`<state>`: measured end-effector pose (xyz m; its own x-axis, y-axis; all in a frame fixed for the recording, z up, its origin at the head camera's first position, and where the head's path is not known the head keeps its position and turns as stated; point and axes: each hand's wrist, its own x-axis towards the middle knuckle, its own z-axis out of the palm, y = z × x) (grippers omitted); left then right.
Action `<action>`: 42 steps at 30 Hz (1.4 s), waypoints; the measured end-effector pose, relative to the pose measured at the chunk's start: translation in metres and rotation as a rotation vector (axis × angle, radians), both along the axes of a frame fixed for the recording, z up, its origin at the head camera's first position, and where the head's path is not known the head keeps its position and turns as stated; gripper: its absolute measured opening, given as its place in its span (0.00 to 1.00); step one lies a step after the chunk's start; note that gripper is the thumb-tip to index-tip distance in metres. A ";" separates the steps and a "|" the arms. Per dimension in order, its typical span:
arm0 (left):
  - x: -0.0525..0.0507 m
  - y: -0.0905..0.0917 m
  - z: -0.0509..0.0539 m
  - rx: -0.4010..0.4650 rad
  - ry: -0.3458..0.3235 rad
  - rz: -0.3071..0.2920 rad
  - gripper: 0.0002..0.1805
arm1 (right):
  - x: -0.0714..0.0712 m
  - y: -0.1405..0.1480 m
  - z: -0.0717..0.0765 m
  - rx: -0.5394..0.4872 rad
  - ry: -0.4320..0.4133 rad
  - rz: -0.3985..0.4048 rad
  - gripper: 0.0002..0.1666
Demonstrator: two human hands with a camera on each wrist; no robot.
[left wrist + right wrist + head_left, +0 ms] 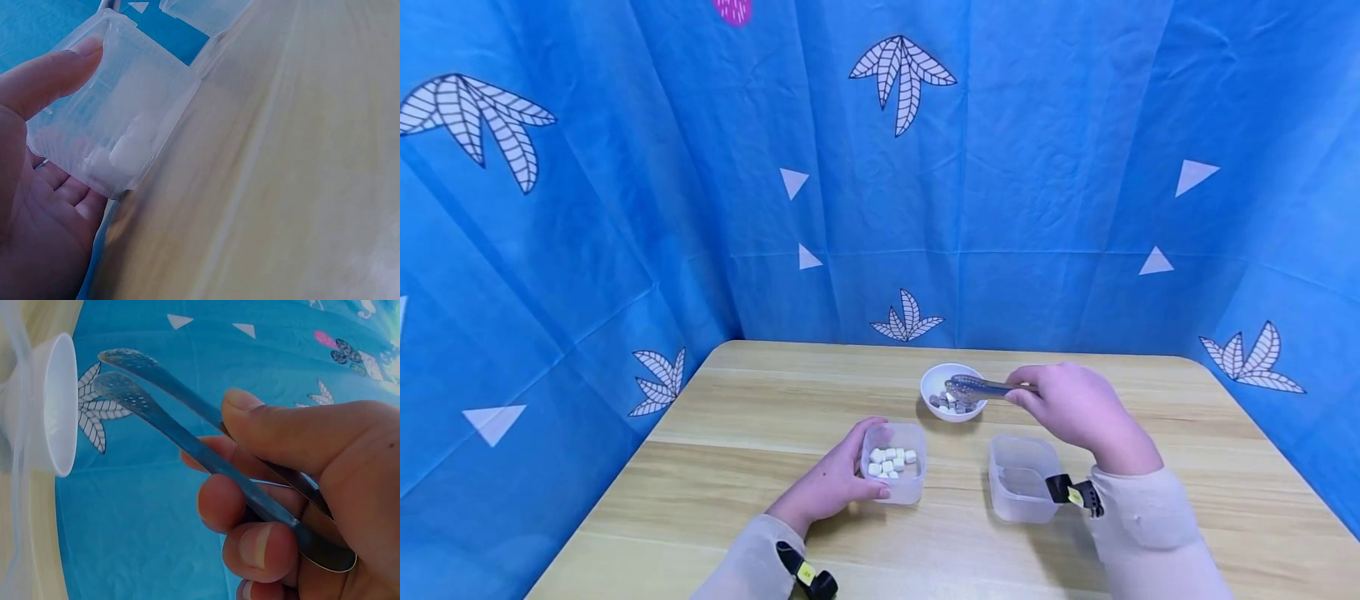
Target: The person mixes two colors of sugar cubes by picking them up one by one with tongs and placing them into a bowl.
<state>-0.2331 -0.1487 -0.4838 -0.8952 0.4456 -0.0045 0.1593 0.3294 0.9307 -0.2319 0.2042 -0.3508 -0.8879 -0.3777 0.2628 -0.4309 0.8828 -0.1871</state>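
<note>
Right hand [1075,407]: pinches tongs [992,389]
Left hand [833,481]: grips box [904,492]
Tongs: one, over bowl [930,383]; gap between tips shows only in right wrist view
Bowl: one, held box's 1 o'clock
Boxes: two, other box [1022,507] at 3 o'clock

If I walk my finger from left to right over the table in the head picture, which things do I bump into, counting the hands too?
Left hand, clear box with white cubes, white bowl, other clear box, right hand.
</note>
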 end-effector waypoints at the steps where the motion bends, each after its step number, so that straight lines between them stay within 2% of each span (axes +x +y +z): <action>1: 0.000 0.000 0.000 0.002 -0.002 0.000 0.56 | 0.001 -0.002 0.001 -0.001 0.005 0.009 0.12; 11: -0.001 -0.001 0.000 0.018 -0.002 -0.020 0.56 | 0.012 -0.033 -0.003 -0.023 0.066 0.162 0.10; 16: 0.000 -0.001 0.000 0.016 0.002 -0.021 0.56 | 0.016 -0.052 -0.007 0.024 0.083 0.226 0.08; 35: -0.001 -0.002 0.000 0.017 -0.005 -0.048 0.56 | 0.019 -0.088 -0.029 0.092 0.037 0.205 0.05; 42: -0.001 -0.003 0.001 -0.004 0.026 -0.040 0.55 | 0.020 -0.100 -0.035 0.120 0.016 0.173 0.06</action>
